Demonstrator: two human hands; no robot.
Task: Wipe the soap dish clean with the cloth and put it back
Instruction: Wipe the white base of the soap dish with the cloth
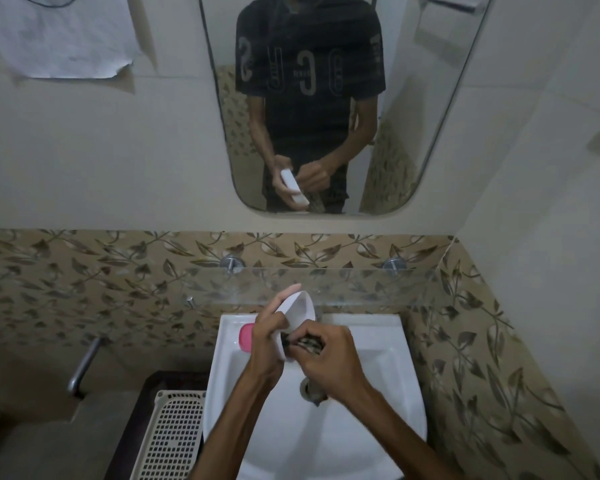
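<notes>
Both hands over white basin (378, 358): left hand (265, 344) grips white soap dish (300, 311), tilted on edge above basin's back rim; right hand (329, 355) fingers curled, pinching dark patterned cloth (307, 342) against dish's lower end. Pink soap (246, 337) on basin ledge, left of dish

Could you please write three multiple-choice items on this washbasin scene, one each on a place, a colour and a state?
1. Where does the pink soap lie?
A. on the sink rim, left of the hands
B. on the glass shelf
C. in the plastic basket

2. What colour is the soap dish?
A. blue
B. white
C. black

3. What is the left hand doing?
A. resting flat on the sink
B. hanging idle
C. holding the soap dish tilted above the sink

Key: 1 A, the soap sits on the sink's back left ledge. 2 B, the dish is plainly white. 3 C, the left hand grips the dish while the right hand presses the cloth against it.
</notes>
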